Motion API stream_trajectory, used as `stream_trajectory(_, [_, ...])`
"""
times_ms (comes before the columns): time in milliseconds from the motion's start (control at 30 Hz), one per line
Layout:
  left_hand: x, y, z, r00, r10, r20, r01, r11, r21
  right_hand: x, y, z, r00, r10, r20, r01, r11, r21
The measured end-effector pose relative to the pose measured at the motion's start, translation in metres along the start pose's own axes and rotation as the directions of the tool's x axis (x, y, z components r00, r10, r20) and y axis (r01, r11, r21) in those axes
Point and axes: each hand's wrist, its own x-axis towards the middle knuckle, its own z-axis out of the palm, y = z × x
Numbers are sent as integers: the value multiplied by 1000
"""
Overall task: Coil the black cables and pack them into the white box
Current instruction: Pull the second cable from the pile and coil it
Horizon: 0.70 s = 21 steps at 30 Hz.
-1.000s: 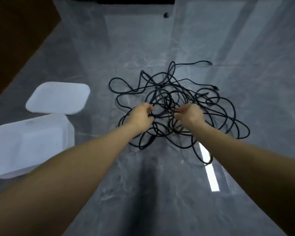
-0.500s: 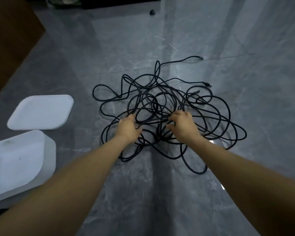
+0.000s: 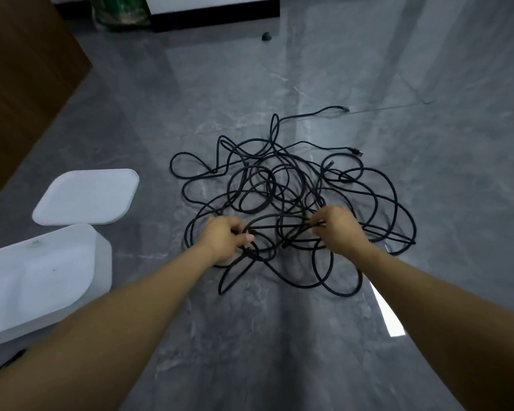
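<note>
**Two hands in a tangle of black cables on a grey floor**

Head view: the black cables lie in one loose tangle on the glossy grey floor, straight ahead of the person and right of the white box. The heap is roughly as wide as it is deep, so it has no clear long axis; its loops cross one another too often to count how many cables there are. Two loose ends trail out to the far right: one plug points right, and a thinner end farther back also runs right. A single long loop sticks out to the far left of the heap.

The left hand has its fingers curled round a bundle of strands at the near left edge of the tangle, thumb on top. The right hand pinches one strand between thumb and fingertips at the near right side; that strand runs nearly level toward the left hand.

One white box stands at the left edge, its long side running away from the camera toward the right. One white lid lies flat just beyond it, apart from the cables. No writing or brand can be read on either.

Far back stand a green bag, a small dark object and a brown wooden panel
</note>
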Motion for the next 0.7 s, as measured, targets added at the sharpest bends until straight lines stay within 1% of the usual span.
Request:
stream_trajectory(67, [-8, 5, -13, 999, 27, -36, -28, 999, -18, -6, -5, -10, 1000, 30, 2, -30, 999, 34])
stream_trajectory(167, [-15, 16, -35, 990, 51, -133, -48, 998, 28, -15, -19, -28, 998, 62, 2, -62, 996, 63])
stream_trajectory(200, [-18, 21, -42, 986, 68, -152, -66, 998, 19, -17, -25, -33, 997, 70, -12, -69, 995, 75])
stream_trajectory(267, [-21, 31, -53, 979, 112, -171, -132, 985, -108, -22, -36, -42, 996, 80, -37, -76, 994, 84])
stream_trajectory(333, [-28, 36, -62, 969, 95, -229, -160, 945, -286, -27, -43, -46, 995, 95, -35, -93, 994, 60])
stream_trajectory(400, [-31, 33, -68, 953, 69, -295, -193, 889, -415, -35, -49, -47, 994, 111, 8, -111, 994, -2])
stream_trajectory(433, [-33, 29, -70, 952, 58, -302, -199, 864, -462, -38, -51, -47, 993, 117, 35, -116, 993, -33])
stream_trajectory(500, [-37, 24, -74, 955, 49, -292, -199, 837, -509, -42, -59, -46, 992, 118, 50, -117, 993, -33])
stream_trajectory(633, [-43, 20, -83, 962, 52, -268, -195, 818, -541, -38, -89, -42, 996, 78, -46, -71, 987, 147])
stream_trajectory(700, [-45, 18, -88, 963, 45, -267, -195, 799, -569, -35, -105, -36, 997, 55, -49, -44, 980, 192])
